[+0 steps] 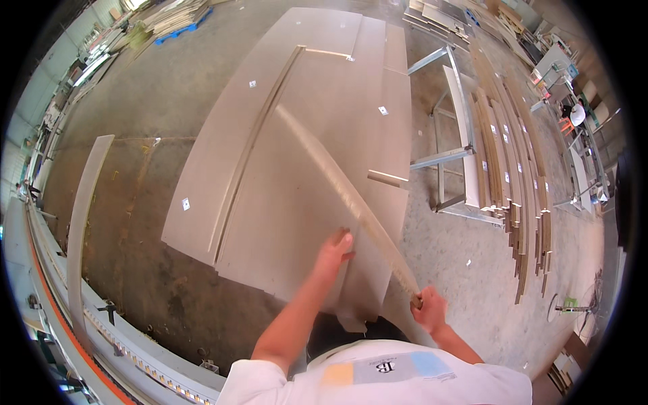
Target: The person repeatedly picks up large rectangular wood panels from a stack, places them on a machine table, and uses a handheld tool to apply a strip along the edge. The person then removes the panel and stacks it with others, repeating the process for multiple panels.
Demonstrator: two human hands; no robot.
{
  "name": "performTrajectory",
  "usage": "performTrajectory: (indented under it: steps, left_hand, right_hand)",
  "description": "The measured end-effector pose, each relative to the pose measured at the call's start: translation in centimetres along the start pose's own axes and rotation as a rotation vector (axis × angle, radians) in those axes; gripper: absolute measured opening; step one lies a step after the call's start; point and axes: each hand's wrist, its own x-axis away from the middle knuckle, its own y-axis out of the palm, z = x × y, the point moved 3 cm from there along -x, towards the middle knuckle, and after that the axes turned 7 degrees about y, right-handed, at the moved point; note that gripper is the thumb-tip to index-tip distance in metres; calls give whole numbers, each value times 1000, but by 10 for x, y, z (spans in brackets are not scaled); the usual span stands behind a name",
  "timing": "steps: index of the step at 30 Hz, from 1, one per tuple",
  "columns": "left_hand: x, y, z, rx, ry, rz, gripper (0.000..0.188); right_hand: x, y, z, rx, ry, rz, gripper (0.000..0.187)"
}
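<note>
My right hand [432, 310]: closed around the end of a long, narrow brown wooden strip [351, 201]
My left hand [333, 251]: partly open above a flat, grey-brown panel [280, 196]; touching, I cannot tell

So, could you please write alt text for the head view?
A person's right hand grips the near end of a long, narrow strip slanting across large brownish panels, with the left hand nearby. To the right are a metal frame and long stacked boards.

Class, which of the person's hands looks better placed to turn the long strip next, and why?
Probably the right hand: it holds the near end of the long strip, while the left hand appears apart from it, over the panels.
</note>
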Motion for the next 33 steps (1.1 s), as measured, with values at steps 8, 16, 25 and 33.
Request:
performTrajectory:
  steps: [8,16,25,33]
  left_hand:
    - [64,1,-130,13,-250,352,24]
    - [268,56,-239,698,-91,732,17]
    - [490,142,-278,1128,347,862,31]
    - [611,187,-371,1044,558,1020,42]
  right_hand:
    - [97,19,159,70,-158,-72,32]
    - [54,-5,314,-279,135,-776,101]
    - [-1,55,250,-893,412,-1180,71]
    - [56,95,163,-725,210,-1041,61]
